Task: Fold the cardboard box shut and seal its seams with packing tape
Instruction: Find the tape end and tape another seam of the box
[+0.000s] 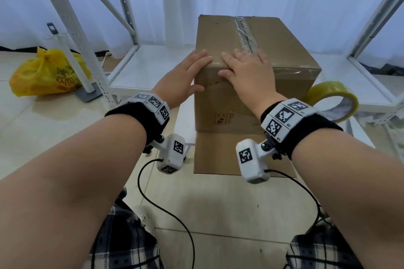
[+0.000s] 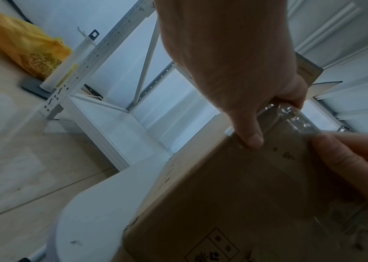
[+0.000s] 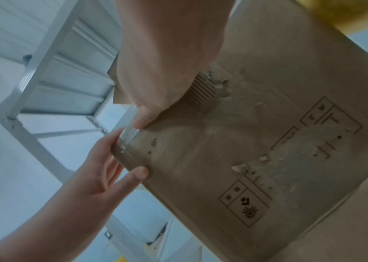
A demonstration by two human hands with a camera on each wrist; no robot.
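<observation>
I press both flat, spread hands, left hand (image 1: 188,72) and right hand (image 1: 247,67), on the box (image 1: 273,35) front edge; uneven pressure could wrinkle the tape (image 1: 295,70).

Brown cardboard box (image 1: 258,54), black symbols printed low on its side. The tape roll (image 1: 334,99) beside it was translucent yellow. A yellow plastic bag (image 1: 47,73) carried dark lettering. White shelving (image 1: 72,19), black wristbands (image 1: 142,116), black-and-white checked shorts (image 1: 129,238).
</observation>
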